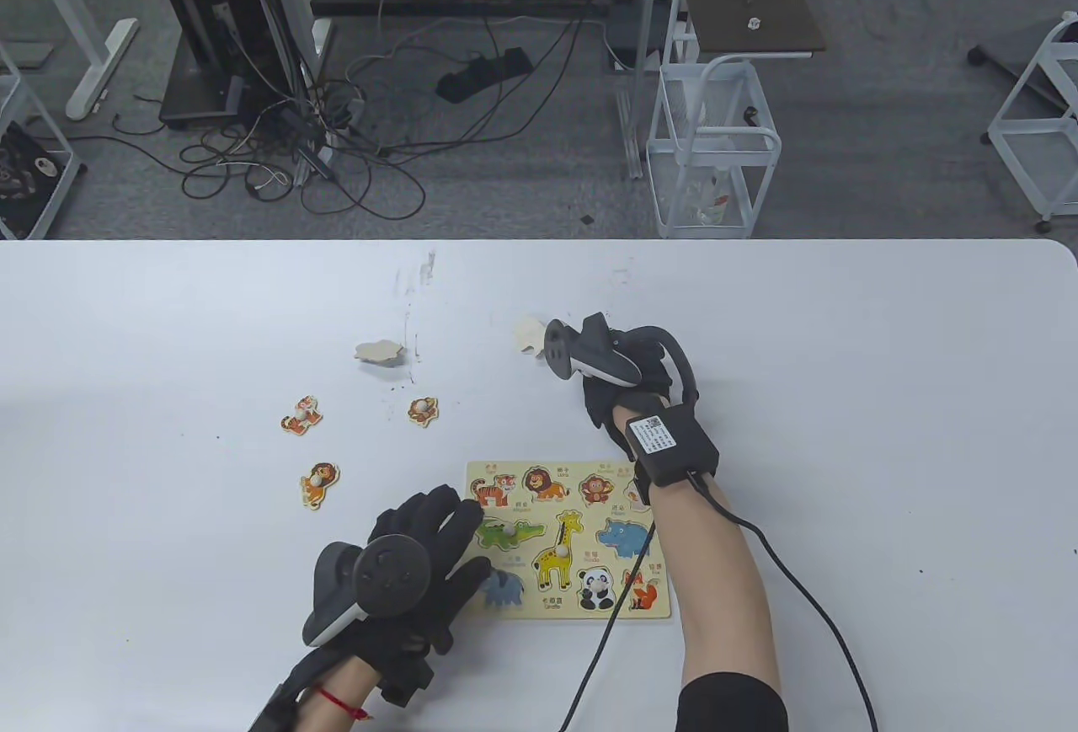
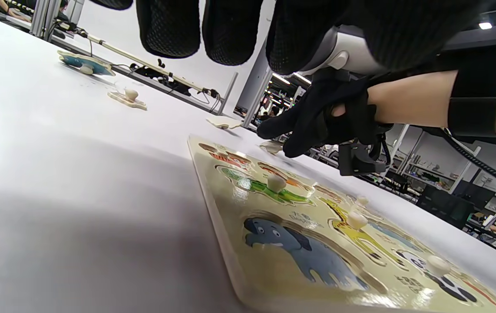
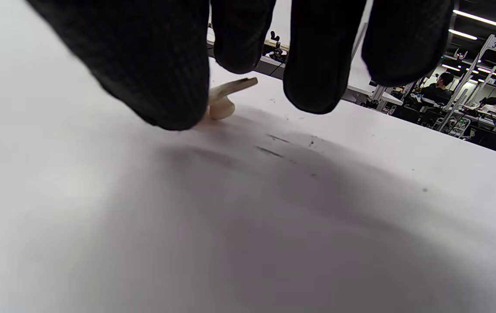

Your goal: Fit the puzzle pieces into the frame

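Observation:
The wooden puzzle frame (image 1: 657, 607) lies at the table's front middle; it also shows in the left wrist view (image 2: 211, 182). The crocodile (image 1: 505, 533), giraffe (image 1: 559, 553) and panda (image 1: 598, 589) pieces sit in it. The elephant recess (image 2: 304, 256) has no piece in it. My left hand (image 1: 421, 551) rests open at the frame's left edge, fingers spread. My right hand (image 1: 623, 370) reaches beyond the frame to a face-down piece (image 1: 529, 333). In the right wrist view its fingertips (image 3: 317, 74) hang around that piece (image 3: 235, 86), which rests tilted on its knob.
Loose face-up pieces lie left of the frame: a lion (image 1: 318, 483), a tiger (image 1: 301, 415) and a monkey (image 1: 423, 410). Another face-down piece (image 1: 379, 352) lies further back. The table's far edge (image 1: 539, 242) is well behind them.

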A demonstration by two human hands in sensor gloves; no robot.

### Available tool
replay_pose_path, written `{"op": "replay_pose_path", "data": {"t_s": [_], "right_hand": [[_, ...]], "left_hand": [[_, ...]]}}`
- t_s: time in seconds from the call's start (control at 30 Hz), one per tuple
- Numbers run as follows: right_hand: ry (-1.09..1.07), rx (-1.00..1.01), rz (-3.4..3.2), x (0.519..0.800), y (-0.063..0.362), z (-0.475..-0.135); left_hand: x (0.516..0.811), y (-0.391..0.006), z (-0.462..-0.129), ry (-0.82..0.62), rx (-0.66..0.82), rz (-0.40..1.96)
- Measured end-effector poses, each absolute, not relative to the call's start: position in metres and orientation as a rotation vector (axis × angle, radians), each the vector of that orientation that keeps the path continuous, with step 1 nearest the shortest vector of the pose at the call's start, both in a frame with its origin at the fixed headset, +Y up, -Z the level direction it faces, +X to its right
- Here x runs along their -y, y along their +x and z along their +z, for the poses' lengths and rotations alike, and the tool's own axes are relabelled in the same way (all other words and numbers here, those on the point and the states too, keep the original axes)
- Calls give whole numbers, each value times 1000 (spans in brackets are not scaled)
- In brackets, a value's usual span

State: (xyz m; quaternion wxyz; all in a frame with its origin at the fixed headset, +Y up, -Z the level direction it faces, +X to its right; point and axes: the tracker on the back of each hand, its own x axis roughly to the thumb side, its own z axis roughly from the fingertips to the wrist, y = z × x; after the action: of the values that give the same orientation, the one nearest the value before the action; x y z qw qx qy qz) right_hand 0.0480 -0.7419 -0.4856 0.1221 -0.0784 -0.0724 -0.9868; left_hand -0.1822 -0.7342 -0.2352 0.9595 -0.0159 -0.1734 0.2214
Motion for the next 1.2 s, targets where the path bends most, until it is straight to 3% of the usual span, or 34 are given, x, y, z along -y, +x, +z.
{"op": "replay_pose_path", "data": {"t_s": [0.37,0.57,0.7,0.83,1.0,1.2], "right_hand": [[-200,179,-3014,744,57,-494],[-169,137,-3177,731,66,-494],[-184,209,-3336,715,77,-484],[-259,209,-3449,690,88,-457],[-438,104,-3605,657,101,-390],[-660,-139,-3729,654,104,-304]], "left_hand": [[735,-180,-235,-51,355,439],[736,-181,-236,-51,348,445],[736,-182,-236,-49,348,449],[736,-181,-236,-31,365,474],[731,-178,-233,0,388,558],[727,-164,-225,4,460,728]]}}
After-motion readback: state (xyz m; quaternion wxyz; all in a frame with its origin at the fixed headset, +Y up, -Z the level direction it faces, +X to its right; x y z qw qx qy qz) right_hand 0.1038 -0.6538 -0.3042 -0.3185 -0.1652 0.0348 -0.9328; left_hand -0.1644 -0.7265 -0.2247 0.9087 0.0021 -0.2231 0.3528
